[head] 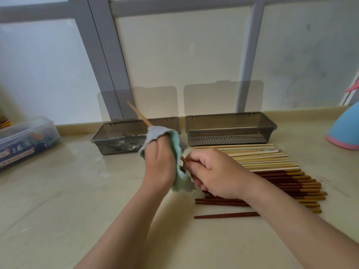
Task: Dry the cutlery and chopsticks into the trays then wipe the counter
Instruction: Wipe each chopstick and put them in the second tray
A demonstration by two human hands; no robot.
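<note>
chopstick (138,115): middle hidden in cloth (173,141) | left hand (158,166): fingertips under cloth | blue object (345,131): cut by right edge | clear box (25,140): contents blurred

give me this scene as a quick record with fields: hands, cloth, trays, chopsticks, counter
left hand: holds a green and grey cloth wrapped round a light wooden chopstick
right hand: grips the chopstick's lower end
left tray: smoky grey plastic tray, metal forks inside
right tray: matching grey tray, nothing seen inside
counter: beige stone counter, bears a row of light and dark wooden chopsticks
stage: drying chopsticks, counter not yet wiped
</note>
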